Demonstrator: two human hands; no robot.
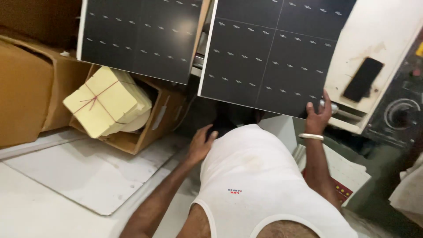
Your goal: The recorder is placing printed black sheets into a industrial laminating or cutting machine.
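Room: cramped work corner, pale boards on the floor (83,176), a grey machine (396,119) on the right with a round dial.
Right hand: up it goes, the right hand (318,115) has the near corner of the dark sheet (273,53), fingers curled over the edge and pinching it; a metal bangle (311,136) sits on the wrist.
Sheet: black printed card with a white underside showing along its left edge, ruled into rectangles with small pale marks; its long axis runs from the hand up and away towards the top of view, tilted slightly left.
Second sheet: a matching dark sheet (141,35) lies just left of it, a narrow gap between the two.
Left hand: the left hand (200,143) is low by the body, fingers spread and loose, holding nothing, resting against the white vest (260,176).
Around: a cardboard box (145,128) holds a yellow paper bundle (108,101) tied with red string; bigger brown cartons (26,92) stand far left.
In the way: a cream panel (379,44) with a black slot sits right behind the held corner.
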